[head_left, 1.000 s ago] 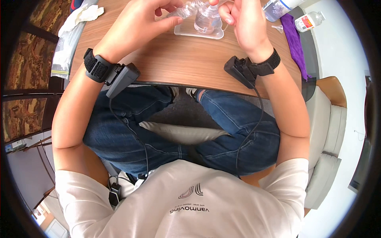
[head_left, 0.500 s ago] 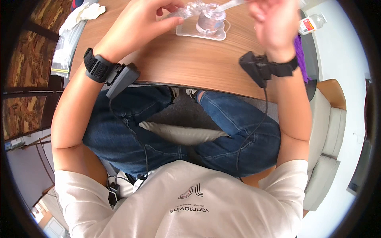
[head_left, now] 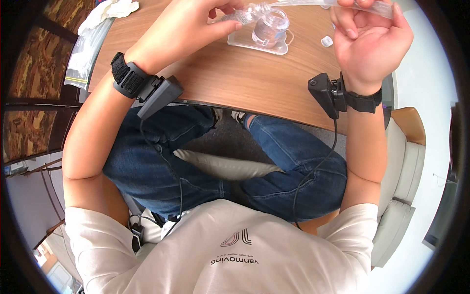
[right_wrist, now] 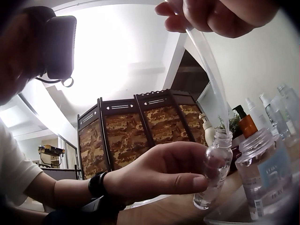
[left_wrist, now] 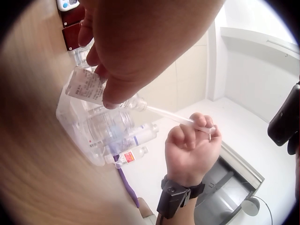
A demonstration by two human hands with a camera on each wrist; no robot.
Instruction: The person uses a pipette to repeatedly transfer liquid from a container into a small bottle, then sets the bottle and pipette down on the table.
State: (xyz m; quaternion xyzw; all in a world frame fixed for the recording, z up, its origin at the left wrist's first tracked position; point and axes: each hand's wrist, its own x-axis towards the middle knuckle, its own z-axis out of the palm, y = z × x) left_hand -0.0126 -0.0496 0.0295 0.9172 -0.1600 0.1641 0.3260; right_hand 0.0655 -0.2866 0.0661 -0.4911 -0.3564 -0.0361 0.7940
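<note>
My left hand (head_left: 191, 32) grips a small clear bottle (right_wrist: 217, 171) with printed text, tilted and with its open mouth toward the right hand. My right hand (head_left: 369, 51) pinches a clear plastic dropper (right_wrist: 208, 63); its thin tip meets the bottle's mouth in the right wrist view. Beside the bottle, an open wide-mouthed clear jar (head_left: 268, 32) with a pale blue label stands on a shallow clear tray (head_left: 236, 43). Some clear liquid shows inside the jar.
On the table right of the tray lies a small white cap (head_left: 327, 41). Farther back stand a bottle with a red label (left_wrist: 130, 157), a purple cloth (left_wrist: 125, 180) and an amber pump bottle (right_wrist: 251, 124). White crumpled material (head_left: 110, 14) lies far left.
My right hand has moved right, away from above the jar, with the dropper, whose tip is now at the small bottle's mouth. The left hand keeps its grip on the bottle.
</note>
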